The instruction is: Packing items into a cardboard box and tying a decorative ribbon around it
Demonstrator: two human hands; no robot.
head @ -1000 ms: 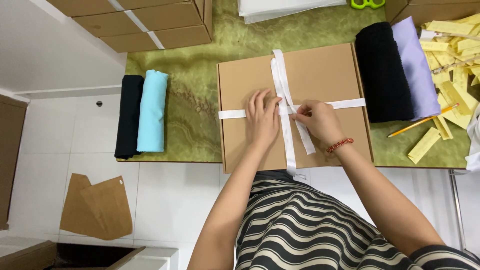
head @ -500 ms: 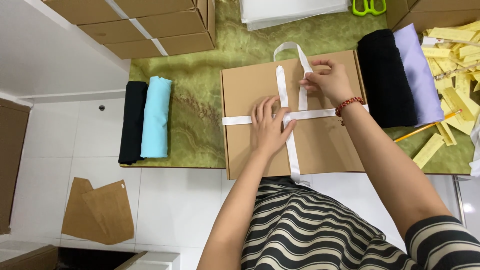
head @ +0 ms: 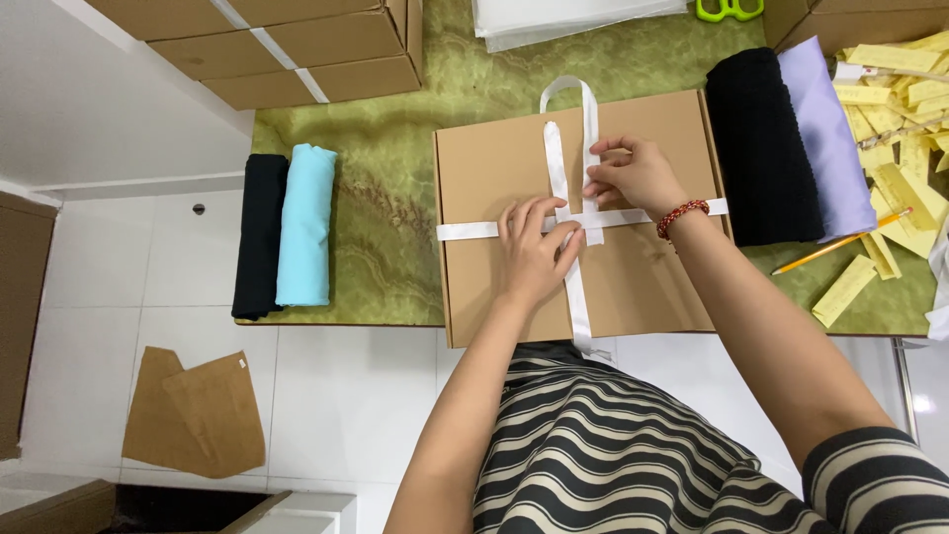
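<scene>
A flat brown cardboard box (head: 494, 178) lies on the green marbled table (head: 395, 218), crossed by a white ribbon (head: 557, 163). My left hand (head: 535, 254) presses flat on the ribbon where its bands cross. My right hand (head: 633, 178) pinches a loop of the ribbon just right of the crossing; the loop arches over the box's far edge. A red bead bracelet sits on my right wrist.
Rolled black and light-blue cloths (head: 285, 232) lie at the table's left edge. Black and lilac rolls (head: 791, 138) lie right of the box, beside yellow paper slips (head: 890, 119) and a pencil (head: 840, 242). Stacked cartons (head: 297, 40) stand far left; cardboard scraps (head: 193, 410) lie on the floor.
My right hand lifted the ribbon end from the crossing toward the far edge, formed a loop, and has now come back closer to the crossing. My left hand stays pressed there.
</scene>
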